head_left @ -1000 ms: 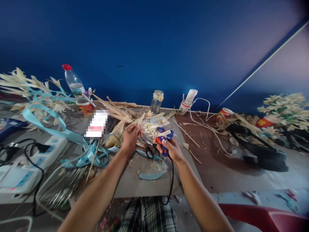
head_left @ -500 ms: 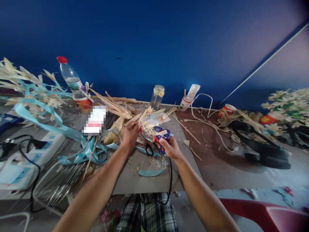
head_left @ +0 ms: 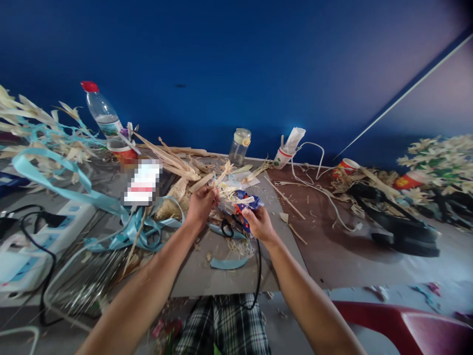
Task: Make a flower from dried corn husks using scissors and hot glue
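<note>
My left hand [head_left: 201, 203] is closed around a thin dried straw strip [head_left: 220, 177] that sticks up and to the right from my fingers. My right hand [head_left: 259, 222] grips a blue and orange glue gun [head_left: 244, 203], its nozzle pointing left toward the strip. The gun's black cord [head_left: 257, 276] loops down over the table's front edge. Both hands hover over a grey board [head_left: 207, 268] strewn with straw scraps.
Light blue ribbon [head_left: 88, 197] trails across the left, near white power strips [head_left: 33, 246]. At the back stand a red-capped plastic bottle [head_left: 101, 116], a glass jar [head_left: 239, 146] and paper cups [head_left: 283, 160]. Straw flowers [head_left: 439, 160] lie far right; a red chair [head_left: 406, 330] sits bottom right.
My two hands have drawn closer together, the glue gun moving left toward the straw strip. The view has shifted slightly, so the table things sit a little higher.
</note>
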`<state>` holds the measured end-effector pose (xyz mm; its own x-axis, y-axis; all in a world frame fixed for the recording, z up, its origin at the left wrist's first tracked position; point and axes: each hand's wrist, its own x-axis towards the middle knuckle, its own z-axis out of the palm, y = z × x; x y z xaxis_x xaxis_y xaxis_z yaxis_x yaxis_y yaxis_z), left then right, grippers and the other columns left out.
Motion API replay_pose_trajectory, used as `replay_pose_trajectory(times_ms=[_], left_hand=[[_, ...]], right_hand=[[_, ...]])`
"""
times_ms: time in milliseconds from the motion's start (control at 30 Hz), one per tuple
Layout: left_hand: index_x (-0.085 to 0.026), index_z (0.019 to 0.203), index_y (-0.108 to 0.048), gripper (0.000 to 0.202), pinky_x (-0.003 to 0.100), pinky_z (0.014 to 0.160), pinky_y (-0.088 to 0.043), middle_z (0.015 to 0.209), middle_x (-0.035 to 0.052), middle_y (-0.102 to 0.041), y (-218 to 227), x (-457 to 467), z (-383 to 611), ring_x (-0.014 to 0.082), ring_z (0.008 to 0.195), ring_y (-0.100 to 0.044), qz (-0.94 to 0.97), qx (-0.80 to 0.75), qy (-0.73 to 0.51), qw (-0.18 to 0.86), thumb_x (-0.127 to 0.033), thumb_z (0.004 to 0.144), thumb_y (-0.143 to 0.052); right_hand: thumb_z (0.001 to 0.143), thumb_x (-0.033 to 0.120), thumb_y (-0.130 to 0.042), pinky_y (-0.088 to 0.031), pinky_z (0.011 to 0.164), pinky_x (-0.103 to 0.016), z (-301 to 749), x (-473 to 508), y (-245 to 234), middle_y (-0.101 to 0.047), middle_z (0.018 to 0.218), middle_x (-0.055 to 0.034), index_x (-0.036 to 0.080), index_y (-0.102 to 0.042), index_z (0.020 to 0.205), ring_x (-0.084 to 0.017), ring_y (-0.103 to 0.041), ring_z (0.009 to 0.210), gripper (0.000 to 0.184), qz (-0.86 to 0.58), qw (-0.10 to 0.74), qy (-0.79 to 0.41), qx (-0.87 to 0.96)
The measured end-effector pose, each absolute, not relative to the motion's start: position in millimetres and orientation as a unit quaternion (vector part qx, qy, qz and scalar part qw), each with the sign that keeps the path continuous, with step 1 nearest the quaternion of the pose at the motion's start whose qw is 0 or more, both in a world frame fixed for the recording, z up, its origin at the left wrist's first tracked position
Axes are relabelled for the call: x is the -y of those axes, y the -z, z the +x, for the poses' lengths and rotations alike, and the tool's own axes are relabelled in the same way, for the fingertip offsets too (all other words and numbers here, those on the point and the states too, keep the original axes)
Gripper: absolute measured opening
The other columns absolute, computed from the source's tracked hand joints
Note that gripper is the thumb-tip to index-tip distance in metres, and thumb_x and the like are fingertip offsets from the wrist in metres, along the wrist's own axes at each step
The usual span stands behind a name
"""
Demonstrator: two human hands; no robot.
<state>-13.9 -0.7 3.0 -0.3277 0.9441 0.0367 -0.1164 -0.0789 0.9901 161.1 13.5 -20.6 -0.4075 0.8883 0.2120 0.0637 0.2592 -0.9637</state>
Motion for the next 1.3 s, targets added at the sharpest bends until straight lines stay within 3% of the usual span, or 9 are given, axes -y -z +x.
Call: replay_pose_trajectory(times_ms=[533, 1300], left_hand=[[-0.015, 0.06, -0.056, 0.013, 0.02, 0.045, -0.032, 0.052, -0.0021, -0.054, 2.0, -2.3, -15.4, 0.006, 0.042, -0.042, 0.369, -0.524, -0.628, 0.441, -0.023, 0.07, -0.055], [-0.015, 0.058, -0.057, 0.017, 0.021, 0.045, -0.031, 0.051, -0.0016, -0.056, 2.6, -2.6, -15.9, 0.0069, 0.042, -0.043, 0.388, -0.54, -0.617, 0.42, -0.026, 0.072, -0.058]], right_hand=[[0.08, 0.063, -0.052, -0.037, 0.051, -0.025, 164.0, -18.2, 28.3, -0.055, 0.064, -0.0033, 0.014, -0.065, 0.077, -0.012, -0.045, 0.053, 0.051, -0.355, 0.406, -0.485, 0.688], [0.081, 0.063, -0.049, -0.038, 0.051, -0.026, 164.0, -18.0, 27.4, -0.054, 0.062, -0.0029, 0.014, -0.065, 0.076, -0.013, -0.046, 0.054, 0.051, -0.365, 0.406, -0.468, 0.695]])
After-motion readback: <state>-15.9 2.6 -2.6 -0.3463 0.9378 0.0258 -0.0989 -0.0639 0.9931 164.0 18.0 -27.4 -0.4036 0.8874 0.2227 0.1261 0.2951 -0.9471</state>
